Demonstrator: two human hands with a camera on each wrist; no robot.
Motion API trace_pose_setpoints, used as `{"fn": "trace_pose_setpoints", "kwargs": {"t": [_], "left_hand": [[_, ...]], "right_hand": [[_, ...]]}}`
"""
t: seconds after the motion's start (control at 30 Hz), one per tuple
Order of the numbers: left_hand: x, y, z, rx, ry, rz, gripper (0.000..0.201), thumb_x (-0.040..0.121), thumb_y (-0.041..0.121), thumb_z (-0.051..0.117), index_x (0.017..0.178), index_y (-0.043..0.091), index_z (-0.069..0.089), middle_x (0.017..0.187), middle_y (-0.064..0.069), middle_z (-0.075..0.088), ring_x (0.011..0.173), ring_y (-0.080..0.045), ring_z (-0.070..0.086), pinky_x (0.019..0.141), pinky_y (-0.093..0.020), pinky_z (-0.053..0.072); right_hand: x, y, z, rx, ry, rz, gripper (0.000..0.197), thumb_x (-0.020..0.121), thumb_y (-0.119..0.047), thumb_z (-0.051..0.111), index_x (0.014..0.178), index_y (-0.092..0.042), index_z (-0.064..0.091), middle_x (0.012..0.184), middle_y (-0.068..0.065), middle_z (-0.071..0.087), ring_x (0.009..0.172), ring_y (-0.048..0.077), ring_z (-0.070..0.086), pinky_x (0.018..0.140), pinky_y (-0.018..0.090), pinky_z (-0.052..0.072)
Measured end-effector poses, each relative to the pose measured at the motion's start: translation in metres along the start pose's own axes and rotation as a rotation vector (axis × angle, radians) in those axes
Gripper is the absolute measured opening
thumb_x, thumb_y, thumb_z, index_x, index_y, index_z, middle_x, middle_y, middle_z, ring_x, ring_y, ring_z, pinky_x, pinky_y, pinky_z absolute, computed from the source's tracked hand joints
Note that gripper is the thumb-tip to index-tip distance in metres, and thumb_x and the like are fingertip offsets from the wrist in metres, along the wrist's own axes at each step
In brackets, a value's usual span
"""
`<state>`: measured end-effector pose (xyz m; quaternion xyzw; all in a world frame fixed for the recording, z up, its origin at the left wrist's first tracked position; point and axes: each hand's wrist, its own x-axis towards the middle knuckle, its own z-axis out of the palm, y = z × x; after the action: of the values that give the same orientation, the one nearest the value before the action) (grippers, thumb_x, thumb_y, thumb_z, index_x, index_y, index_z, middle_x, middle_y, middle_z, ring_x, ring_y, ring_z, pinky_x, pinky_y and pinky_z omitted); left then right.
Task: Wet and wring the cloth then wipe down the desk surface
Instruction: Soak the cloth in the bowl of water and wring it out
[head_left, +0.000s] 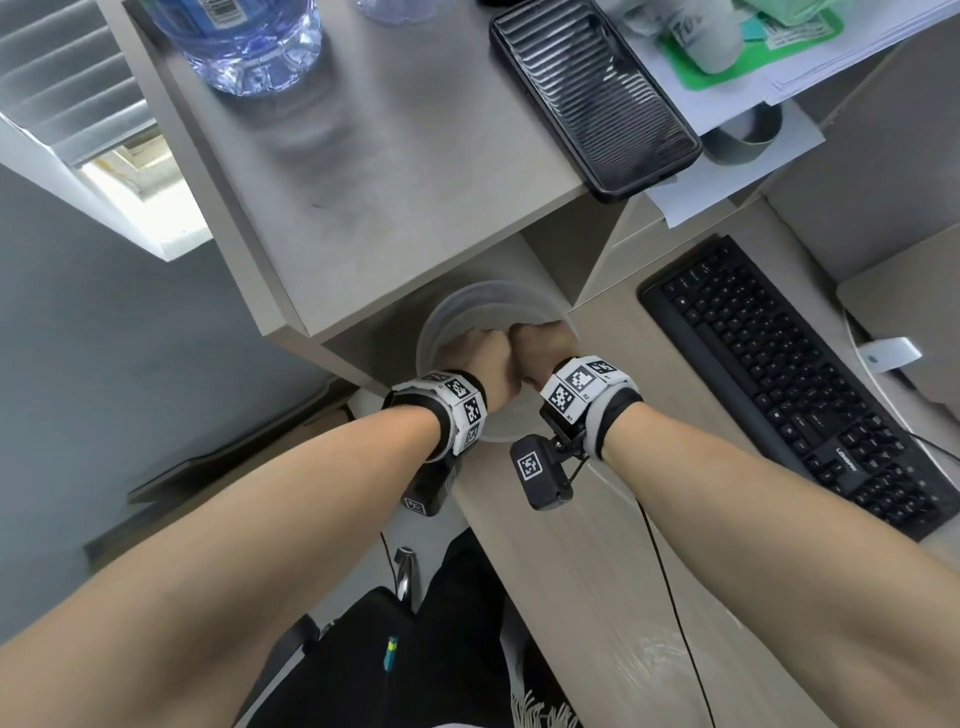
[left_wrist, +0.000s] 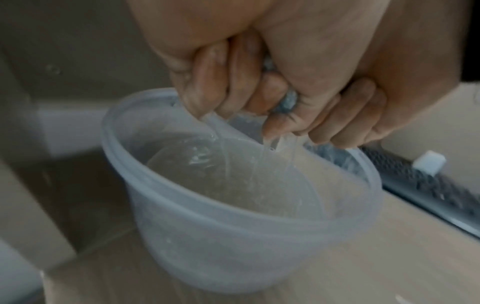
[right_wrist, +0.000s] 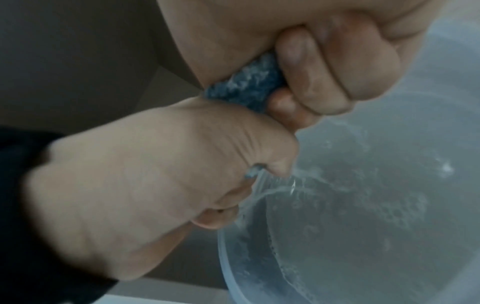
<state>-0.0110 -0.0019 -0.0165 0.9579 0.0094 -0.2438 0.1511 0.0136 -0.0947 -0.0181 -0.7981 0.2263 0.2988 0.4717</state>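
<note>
Both my hands are clenched side by side over a translucent plastic bowl (head_left: 498, 292) that stands on the desk (head_left: 587, 582) under a raised shelf. My left hand (head_left: 480, 358) and right hand (head_left: 543, 344) each grip one end of a twisted blue cloth (right_wrist: 246, 86). In the head view the fists hide the cloth. In the left wrist view, bits of the cloth (left_wrist: 288, 102) show between the curled fingers, and water streams (left_wrist: 221, 148) down into the bowl (left_wrist: 221, 246). The water (right_wrist: 363, 205) in the bowl (right_wrist: 231, 259) is cloudy and rippled.
A grey shelf (head_left: 363, 182) overhangs the bowl and carries a large water bottle (head_left: 244, 41), a black phone (head_left: 595, 93) and papers with a green mat (head_left: 748, 57). A black keyboard (head_left: 795, 384) lies right of the bowl. A thin cable (head_left: 670, 582) crosses the desk's front.
</note>
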Motion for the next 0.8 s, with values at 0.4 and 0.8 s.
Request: {"fn": "trace_pose_setpoints", "kwargs": {"t": [0.4, 0.8], "left_hand": [[0.014, -0.017, 0.011, -0.522, -0.136, -0.155, 0.023, 0.082, 0.030, 0.070, 0.100, 0.017, 0.066, 0.092, -0.003, 0.069, 0.086, -0.022, 0.065, 0.074, -0.032, 0.053], [0.009, -0.018, 0.010, -0.759, -0.174, -0.186, 0.015, 0.077, 0.008, 0.067, 0.067, 0.016, 0.059, 0.051, 0.000, 0.049, 0.046, -0.017, 0.042, 0.048, -0.022, 0.032]], "right_hand": [[0.009, -0.015, 0.007, -0.449, 0.062, -0.192, 0.025, 0.086, -0.032, 0.047, 0.074, -0.011, 0.057, 0.096, 0.017, 0.070, 0.079, 0.031, 0.058, 0.070, 0.033, 0.046], [0.011, -0.013, 0.005, -0.578, 0.114, -0.405, 0.034, 0.085, -0.032, 0.044, 0.057, -0.014, 0.051, 0.074, 0.011, 0.059, 0.074, 0.030, 0.053, 0.071, 0.032, 0.047]]}}
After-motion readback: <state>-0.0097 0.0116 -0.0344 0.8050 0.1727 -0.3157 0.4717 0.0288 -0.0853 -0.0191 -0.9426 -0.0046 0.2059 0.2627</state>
